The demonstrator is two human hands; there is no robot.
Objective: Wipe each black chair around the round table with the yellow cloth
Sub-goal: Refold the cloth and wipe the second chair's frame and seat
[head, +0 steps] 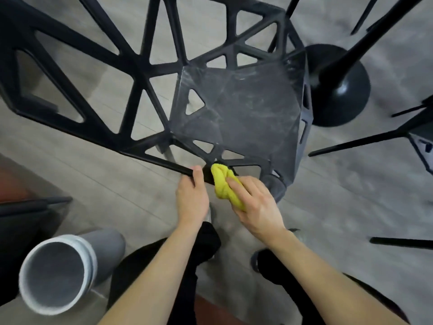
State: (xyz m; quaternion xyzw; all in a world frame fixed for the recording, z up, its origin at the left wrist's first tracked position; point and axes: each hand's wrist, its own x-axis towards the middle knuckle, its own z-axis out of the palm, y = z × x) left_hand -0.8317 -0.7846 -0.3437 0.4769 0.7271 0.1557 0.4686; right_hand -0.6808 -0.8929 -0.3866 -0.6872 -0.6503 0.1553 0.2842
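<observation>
One black chair [239,106], lattice-framed with a smudged seat; left hand [192,195] grips its edge beside right hand [255,205] clutching one bunched yellow cloth [223,184]

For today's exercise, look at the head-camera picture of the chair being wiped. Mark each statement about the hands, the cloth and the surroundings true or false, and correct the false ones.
1. The right hand holds the yellow cloth. True.
2. The left hand hangs free. False: its grip is on the black chair frame edge.
3. The cloth lies on the middle of the seat. False: it is at the frame edge nearest the person.
4. A grey bin stands to the person's left. True.
5. The seat shows pale streaks. True.
</observation>
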